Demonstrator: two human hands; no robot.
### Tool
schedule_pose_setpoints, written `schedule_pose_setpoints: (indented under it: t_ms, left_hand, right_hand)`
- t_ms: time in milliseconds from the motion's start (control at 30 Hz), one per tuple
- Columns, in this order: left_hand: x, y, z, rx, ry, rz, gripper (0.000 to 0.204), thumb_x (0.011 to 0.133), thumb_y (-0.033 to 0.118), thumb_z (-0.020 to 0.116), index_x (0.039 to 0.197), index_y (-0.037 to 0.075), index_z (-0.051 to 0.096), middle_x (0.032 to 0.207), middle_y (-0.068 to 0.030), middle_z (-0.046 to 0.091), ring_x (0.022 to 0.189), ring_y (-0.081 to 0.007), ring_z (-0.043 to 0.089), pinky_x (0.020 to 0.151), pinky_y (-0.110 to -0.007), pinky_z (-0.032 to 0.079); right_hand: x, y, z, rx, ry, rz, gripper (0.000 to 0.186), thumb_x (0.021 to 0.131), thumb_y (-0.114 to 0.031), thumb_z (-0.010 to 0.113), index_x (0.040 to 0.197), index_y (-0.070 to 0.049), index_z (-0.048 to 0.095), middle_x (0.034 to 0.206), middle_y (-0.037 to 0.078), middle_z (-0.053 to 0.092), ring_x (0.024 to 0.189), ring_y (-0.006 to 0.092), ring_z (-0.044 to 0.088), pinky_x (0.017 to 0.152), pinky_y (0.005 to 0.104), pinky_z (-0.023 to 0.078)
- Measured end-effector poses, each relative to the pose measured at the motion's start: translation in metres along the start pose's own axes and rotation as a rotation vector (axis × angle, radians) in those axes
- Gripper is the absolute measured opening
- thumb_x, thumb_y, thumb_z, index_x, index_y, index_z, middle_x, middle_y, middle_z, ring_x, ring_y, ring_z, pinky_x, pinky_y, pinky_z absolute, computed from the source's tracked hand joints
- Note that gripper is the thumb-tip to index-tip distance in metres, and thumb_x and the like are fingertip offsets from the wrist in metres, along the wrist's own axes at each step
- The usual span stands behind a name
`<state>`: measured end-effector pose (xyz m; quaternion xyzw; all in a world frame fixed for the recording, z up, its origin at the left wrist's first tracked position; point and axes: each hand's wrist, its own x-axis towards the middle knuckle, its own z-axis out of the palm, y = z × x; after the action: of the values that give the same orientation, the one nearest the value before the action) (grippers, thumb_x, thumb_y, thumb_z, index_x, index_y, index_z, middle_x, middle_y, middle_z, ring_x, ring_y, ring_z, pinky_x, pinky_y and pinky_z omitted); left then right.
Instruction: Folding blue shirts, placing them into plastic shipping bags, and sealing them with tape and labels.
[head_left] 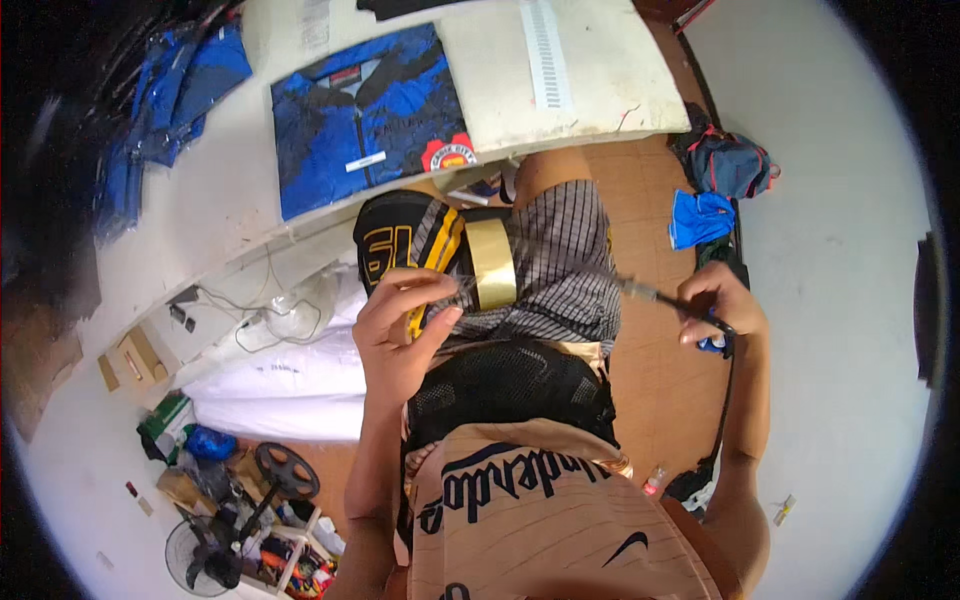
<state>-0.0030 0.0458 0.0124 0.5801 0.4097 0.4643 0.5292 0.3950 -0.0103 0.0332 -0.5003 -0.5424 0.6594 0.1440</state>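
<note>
A wide golden roll of tape [492, 263] rests on my lap, between my thighs. Just left of it is my left hand [402, 325], its fingers curled and the thumb bent toward them. A faint clear glint shows by those fingertips, but what they hold is too thin to make out. Out to the right, my right hand [718, 304] is closed round a slim dark tool [655, 292] that points left toward the lap. The tool's far end is blurred, so its exact kind does not show.
A folded blue and black shirt [370, 125] lies on the white table [590, 80] ahead, with bagged blue garments [185, 95] farther left. A bag [735, 165] and blue cloth [702, 218] are on the floor at right. A fan [200, 555] stands at lower left.
</note>
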Motion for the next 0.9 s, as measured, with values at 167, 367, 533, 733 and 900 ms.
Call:
schedule_pose_setpoints:
  t_ms: [167,367,533,733,900]
  left_hand:
    - [0.011,0.002,-0.001,0.027,-0.063,-0.005,0.022,0.077,-0.01,0.072,0.097,-0.002,0.069,0.103,-0.0123,0.063,0.097,-0.0205,0.062,0.085,-0.03,0.049]
    - [0.008,-0.008,0.01,0.007,-0.103,0.005,0.015,0.081,-0.009,0.068,0.095,-0.004,0.068,0.102,-0.0121,0.063,0.097,-0.0199,0.06,0.087,-0.031,0.047]
    - [0.029,-0.001,0.012,-0.001,-0.113,0.045,0.016,0.08,-0.007,0.071,0.096,-0.003,0.07,0.1,-0.0101,0.065,0.09,-0.0156,0.063,0.082,-0.027,0.049]
    - [0.065,0.008,0.007,-0.062,-0.105,-0.092,0.014,0.085,-0.003,0.069,0.099,0.0,0.069,0.094,-0.0039,0.065,0.083,-0.008,0.06,0.074,-0.022,0.047]
    - [0.079,0.009,-0.001,-0.06,-0.122,-0.089,0.013,0.085,0.001,0.07,0.098,0.0,0.069,0.089,-0.0025,0.066,0.08,-0.0067,0.059,0.071,-0.021,0.046]
  right_hand:
    - [0.017,-0.057,0.001,-0.431,0.884,0.106,0.025,0.079,-0.016,0.077,0.07,0.003,0.064,0.055,0.005,0.056,0.047,0.0064,0.05,0.043,0.0274,0.036]
    - [0.115,-0.033,-0.042,-0.643,1.283,0.014,0.028,0.072,-0.025,0.075,0.082,0.001,0.068,0.065,0.019,0.062,0.063,0.0335,0.065,0.059,0.0436,0.048]
    - [0.162,-0.048,-0.049,-0.777,1.31,0.1,0.029,0.069,-0.028,0.074,0.076,-0.001,0.067,0.078,0.023,0.066,0.075,0.0407,0.065,0.068,0.0489,0.051]
    - [0.172,-0.076,-0.013,-0.402,1.031,-0.411,0.019,0.078,-0.011,0.073,0.094,-0.001,0.071,0.091,0.012,0.068,0.082,0.0232,0.066,0.072,0.0349,0.054]
    - [0.171,-0.118,0.065,0.243,0.366,-0.622,0.023,0.08,-0.009,0.078,0.102,-0.004,0.071,0.1,0.004,0.068,0.089,0.0101,0.062,0.074,0.0229,0.05]
